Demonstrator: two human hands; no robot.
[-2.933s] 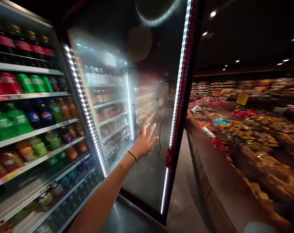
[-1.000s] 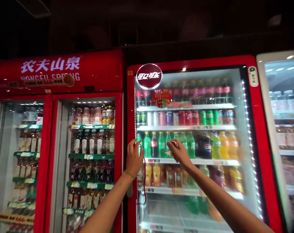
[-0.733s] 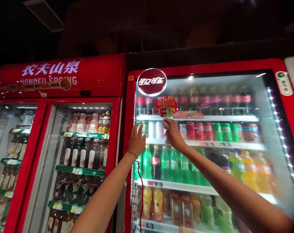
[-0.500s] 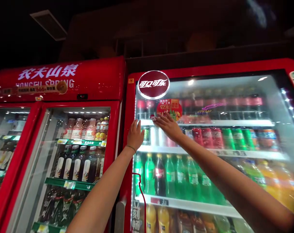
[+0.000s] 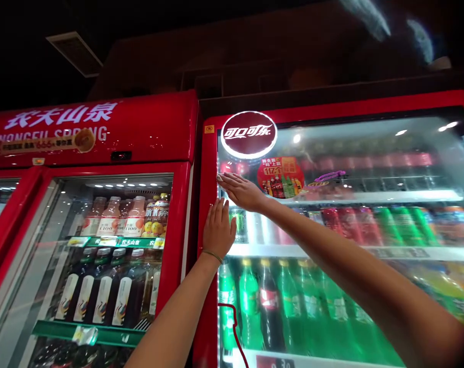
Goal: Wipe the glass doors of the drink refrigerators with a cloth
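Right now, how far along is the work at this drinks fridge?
The red fridge door looks shut, so that seems done. In hand: the left hand and right hand rest against its upper corner. Left: nothing obvious; the neighbouring fridge looks shut too.

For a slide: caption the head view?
Left hand and right hand at the glass door of a red Coca-Cola cooler, beside a Nongfu Spring cooler.

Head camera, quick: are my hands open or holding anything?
Left hand: open, holding nothing visible.
Right hand: open, holding nothing visible.
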